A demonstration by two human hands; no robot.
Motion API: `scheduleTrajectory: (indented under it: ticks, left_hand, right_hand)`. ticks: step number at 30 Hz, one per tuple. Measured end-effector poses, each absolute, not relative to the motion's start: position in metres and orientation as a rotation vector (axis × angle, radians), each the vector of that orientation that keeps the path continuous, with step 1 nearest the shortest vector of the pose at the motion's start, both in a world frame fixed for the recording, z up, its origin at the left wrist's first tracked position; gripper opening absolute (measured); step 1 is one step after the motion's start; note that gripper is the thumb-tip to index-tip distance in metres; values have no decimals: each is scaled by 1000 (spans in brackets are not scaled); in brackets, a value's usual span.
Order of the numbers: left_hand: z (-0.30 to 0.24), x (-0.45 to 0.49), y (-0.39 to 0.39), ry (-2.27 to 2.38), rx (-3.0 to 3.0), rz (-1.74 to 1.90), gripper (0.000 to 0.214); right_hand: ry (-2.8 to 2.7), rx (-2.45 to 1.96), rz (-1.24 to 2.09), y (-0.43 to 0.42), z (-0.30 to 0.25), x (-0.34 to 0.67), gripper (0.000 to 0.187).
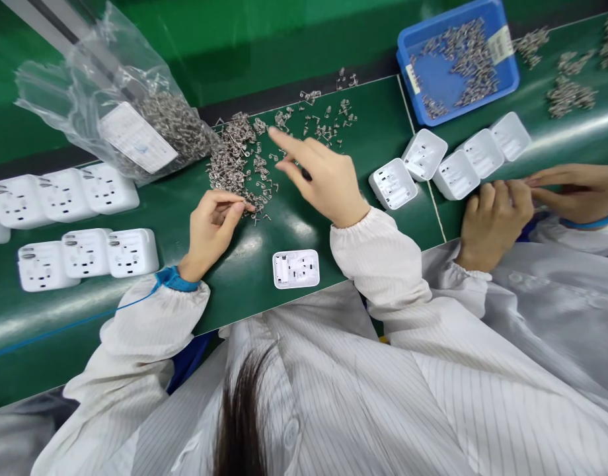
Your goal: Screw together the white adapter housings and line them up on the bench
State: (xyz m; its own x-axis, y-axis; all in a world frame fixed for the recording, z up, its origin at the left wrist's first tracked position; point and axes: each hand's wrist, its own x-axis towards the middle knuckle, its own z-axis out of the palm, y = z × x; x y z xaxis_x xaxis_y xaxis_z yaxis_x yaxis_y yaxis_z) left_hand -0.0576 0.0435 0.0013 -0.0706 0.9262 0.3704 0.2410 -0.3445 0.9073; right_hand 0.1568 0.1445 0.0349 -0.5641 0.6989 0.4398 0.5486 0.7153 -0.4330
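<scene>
A pile of small metal springs [229, 155] lies on the green bench, with loose ones scattered to its right. At the pile's near edge, my left hand [212, 225] pinches thumb and forefinger together on what looks like one small spring, mostly covered by the fingertips. Over the loose springs, my right hand [326, 175] has its forefinger stretched out and the thumb apart; I see nothing between them. One white plastic housing [308, 268] lies open side up near the bench's front edge, apart from both hands.
A clear bag [180, 125] of springs stands behind my left hand. Several white plug housings [86, 254] sit at left. At right are more open housings [393, 185], a blue tray [427, 79] of metal parts and a co-worker's hands [497, 215]. A blue cord [80, 324] trails from my left wrist.
</scene>
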Motion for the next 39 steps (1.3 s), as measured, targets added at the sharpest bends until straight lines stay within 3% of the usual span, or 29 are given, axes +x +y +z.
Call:
scheduleTrajectory:
  ticks: [8,20,32,39]
  left_hand:
    - [1,-38,35,1288,1403,1501,19]
    - [-2,-46,34,1053,1043,1344,30]
    - [-2,-46,36,1204,1063,1310,27]
    - [0,-48,38,1210,1129,1290,24]
  right_hand:
    - [-2529,-657,510,115,31,135,46]
    - [-2770,-601,125,114,30,139,42]
    - [-2672,-704,464,118,34,141,42]
    - [-2580,-700,475,117,30,139,39]
